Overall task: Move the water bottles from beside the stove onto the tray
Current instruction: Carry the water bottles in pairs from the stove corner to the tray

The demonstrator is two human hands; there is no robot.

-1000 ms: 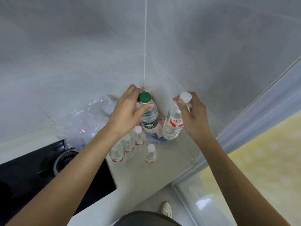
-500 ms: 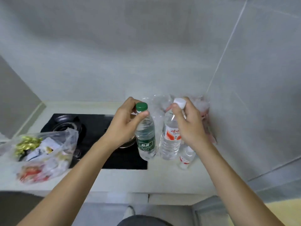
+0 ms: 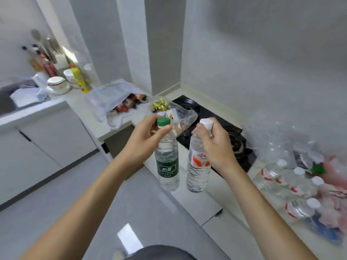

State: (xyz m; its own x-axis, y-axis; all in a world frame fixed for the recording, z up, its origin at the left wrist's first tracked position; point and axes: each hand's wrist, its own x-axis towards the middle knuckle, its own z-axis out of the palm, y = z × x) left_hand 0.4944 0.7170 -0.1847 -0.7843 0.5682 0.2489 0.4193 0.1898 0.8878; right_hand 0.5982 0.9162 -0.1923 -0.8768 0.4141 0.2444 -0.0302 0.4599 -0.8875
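**Two bottles in hand, four small ones on the counter**

The left hand (image 3: 144, 139) grips the green-capped bottle (image 3: 167, 156) at the neck, thumb and fingers curled round it just under the cap. The right hand (image 3: 216, 145) grips the white-capped bottle (image 3: 198, 164) the same way, fingers wrapped round the neck and shoulder. Both bottles hang upright and side by side, close but apart, held in the air in front of the counter edge (image 3: 199, 201) and over the grey floor (image 3: 62, 199). The green-capped one bears a dark green label; the white-capped one a red and white label.

To the right, beside the black stove (image 3: 221, 132), four small white-capped bottles (image 3: 293, 182) with red labels lie or stand close together on the counter, among crumpled clear plastic wrap (image 3: 277, 136). A green cap (image 3: 318, 168) shows behind them; what it belongs to cannot be told. Pink plastic (image 3: 336, 184) lies at the far right.

Left of the stove sit two plastic bags: a clear one (image 3: 180, 113) with gold-wrapped items and a white one (image 3: 110, 98) with colourful packets. Farther left, by the sink (image 3: 11, 104), are two white bowls (image 3: 56, 83), a yellow carton (image 3: 79, 79) and some blurred jars. No tray can be made out.
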